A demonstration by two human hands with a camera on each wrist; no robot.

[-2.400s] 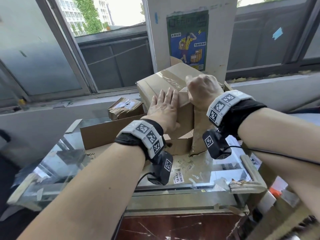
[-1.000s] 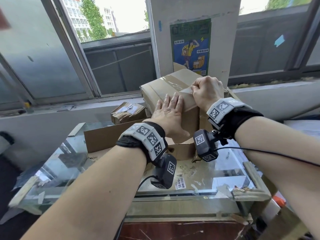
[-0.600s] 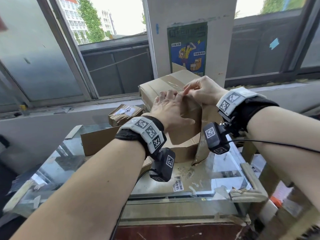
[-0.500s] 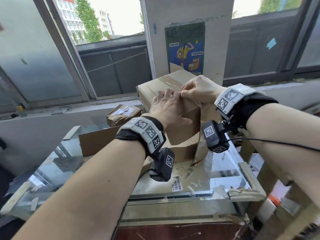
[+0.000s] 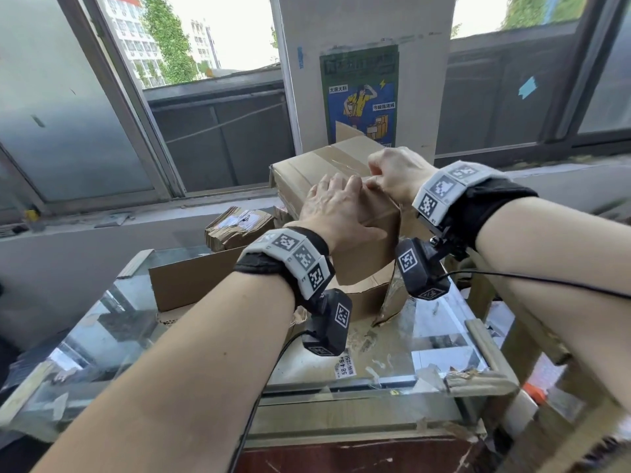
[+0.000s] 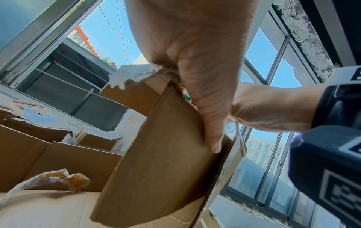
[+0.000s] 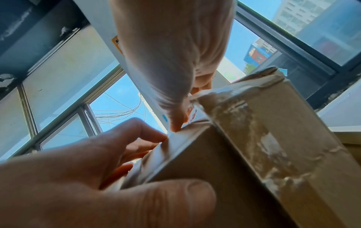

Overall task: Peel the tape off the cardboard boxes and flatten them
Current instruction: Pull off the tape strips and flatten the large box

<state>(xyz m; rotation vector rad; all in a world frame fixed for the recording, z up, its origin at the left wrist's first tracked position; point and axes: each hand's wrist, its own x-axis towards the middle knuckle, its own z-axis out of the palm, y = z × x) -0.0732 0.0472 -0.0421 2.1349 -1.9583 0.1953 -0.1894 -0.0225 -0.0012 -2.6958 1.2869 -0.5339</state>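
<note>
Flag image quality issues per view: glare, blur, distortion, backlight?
Head: wide-angle bends the window frames; sky blown out; glass tabletop throws reflections; hands and cardboard box stay sharp. Left wrist: strong backlight from the windows, left hand close and soft, box flap readable. Right wrist: near thumb of the left hand blurred, right hand overexposed, tape glary.

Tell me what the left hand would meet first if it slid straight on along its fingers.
Probably the right hand, pinching the tape just past the left hand fingertips on the cardboard box; depth is unclear.
</note>
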